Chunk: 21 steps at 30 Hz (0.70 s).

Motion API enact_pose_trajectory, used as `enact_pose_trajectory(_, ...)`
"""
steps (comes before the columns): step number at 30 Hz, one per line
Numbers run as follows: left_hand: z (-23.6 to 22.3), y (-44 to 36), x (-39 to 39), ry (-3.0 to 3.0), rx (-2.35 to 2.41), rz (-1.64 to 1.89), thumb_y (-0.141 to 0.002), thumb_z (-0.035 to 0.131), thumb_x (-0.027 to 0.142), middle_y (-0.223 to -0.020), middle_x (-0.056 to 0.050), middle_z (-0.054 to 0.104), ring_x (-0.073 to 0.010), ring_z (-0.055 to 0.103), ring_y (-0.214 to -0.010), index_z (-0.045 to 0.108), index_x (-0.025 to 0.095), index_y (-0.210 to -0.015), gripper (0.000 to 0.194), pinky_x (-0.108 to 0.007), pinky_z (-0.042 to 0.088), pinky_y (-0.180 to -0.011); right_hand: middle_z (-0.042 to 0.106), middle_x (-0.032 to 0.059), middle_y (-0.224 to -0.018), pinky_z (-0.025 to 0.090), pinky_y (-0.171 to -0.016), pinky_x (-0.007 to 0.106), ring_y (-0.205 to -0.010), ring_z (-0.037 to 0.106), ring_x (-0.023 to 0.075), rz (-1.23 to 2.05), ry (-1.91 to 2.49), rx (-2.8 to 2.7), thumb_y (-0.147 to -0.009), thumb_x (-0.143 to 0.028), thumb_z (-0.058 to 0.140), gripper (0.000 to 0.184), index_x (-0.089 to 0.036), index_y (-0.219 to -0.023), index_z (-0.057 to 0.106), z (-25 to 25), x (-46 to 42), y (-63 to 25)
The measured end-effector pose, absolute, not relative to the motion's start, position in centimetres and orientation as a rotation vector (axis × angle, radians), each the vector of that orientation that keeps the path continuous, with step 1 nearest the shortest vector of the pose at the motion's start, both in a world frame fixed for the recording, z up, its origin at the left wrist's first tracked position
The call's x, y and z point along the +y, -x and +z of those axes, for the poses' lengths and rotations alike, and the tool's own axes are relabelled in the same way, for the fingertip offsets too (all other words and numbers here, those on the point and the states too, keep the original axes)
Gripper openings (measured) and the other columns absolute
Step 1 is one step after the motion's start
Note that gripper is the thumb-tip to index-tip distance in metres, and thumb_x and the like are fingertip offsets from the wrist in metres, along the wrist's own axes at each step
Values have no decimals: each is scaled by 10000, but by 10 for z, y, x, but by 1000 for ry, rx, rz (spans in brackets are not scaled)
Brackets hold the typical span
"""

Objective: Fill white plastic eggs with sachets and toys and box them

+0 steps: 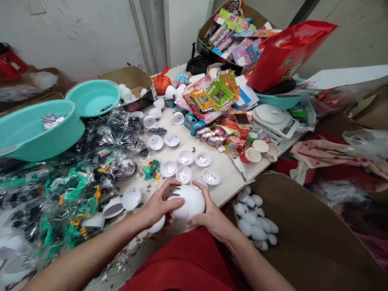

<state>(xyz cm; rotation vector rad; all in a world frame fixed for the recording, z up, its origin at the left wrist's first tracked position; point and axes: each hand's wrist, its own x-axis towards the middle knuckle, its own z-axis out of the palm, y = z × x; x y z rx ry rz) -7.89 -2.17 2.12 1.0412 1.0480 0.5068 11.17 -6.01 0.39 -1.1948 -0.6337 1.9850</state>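
Between both hands, close to the table's near edge, is a white plastic egg [190, 200] with a seam line across it. My left hand [160, 204] wraps its left side, with the thumb across the top. On the other side my right hand [210, 212] curls round the shell; some of its fingers are hidden. A white half shell [157, 225] shows below my left hand. Just beyond the egg, several white half shells [211, 176] lie open side up, each with a small printed packet [182, 176] inside. Two more half shells [131, 198] lie to the left.
Bagged green and black toy parts [72, 194] cover the left of the table. Turquoise basins [92, 97] stand behind them. At the right are paper cups [253, 155] and a white scale [274, 119]. A cardboard box [297, 226] below the right edge holds several white eggs [254, 222].
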Motion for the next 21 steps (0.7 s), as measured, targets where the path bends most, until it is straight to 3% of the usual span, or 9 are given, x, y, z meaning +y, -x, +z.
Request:
enact_pose_trajectory(3,34,80,-26,-905,1026,404,-777,675,458,-1036,-38,553,-107,589,-585,438,267,-1170,497,-202,502,-361,564,70,-1138,558,-497,302,-780,663,240,1977,1245,-804,-465,-273,907,992,-301,-1274,334,8,-64,-117)
enact_pose_trajectory(9,44,76,-43,-787,1097,393,-739,702,472,-1006,-22,556,-80,581,-511,424,248,-1122,523,-203,501,-333,637,-18,-819,494,-373,248,-453,590,131,1999,1290,-850,-575,-324,857,826,-267,-1211,333,8,-72,-117)
enact_pose_trajectory(16,37,64,-28,-805,1123,536,-759,662,486,-986,-36,563,-100,579,-550,489,220,-1113,475,-179,460,-318,628,-42,-719,452,-291,218,-397,565,134,1974,1289,-711,-546,-434,862,938,-277,-1256,270,7,-67,-111)
enact_pose_trajectory(18,35,65,-22,-883,1088,481,-762,663,470,-992,-43,562,-102,581,-571,496,218,-1124,471,-186,476,-354,641,-15,-778,499,-339,238,-454,606,147,2028,1229,-651,-576,-499,832,922,-283,-1273,268,7,-67,-114)
enact_pose_trajectory(21,41,69,-28,-1206,1059,556,-712,725,367,-1070,-58,522,-147,622,-800,541,217,-1131,481,-260,577,-618,653,13,-835,528,-386,253,-488,620,146,2050,1175,-607,-581,-506,835,961,-295,-1310,245,9,-75,-119)
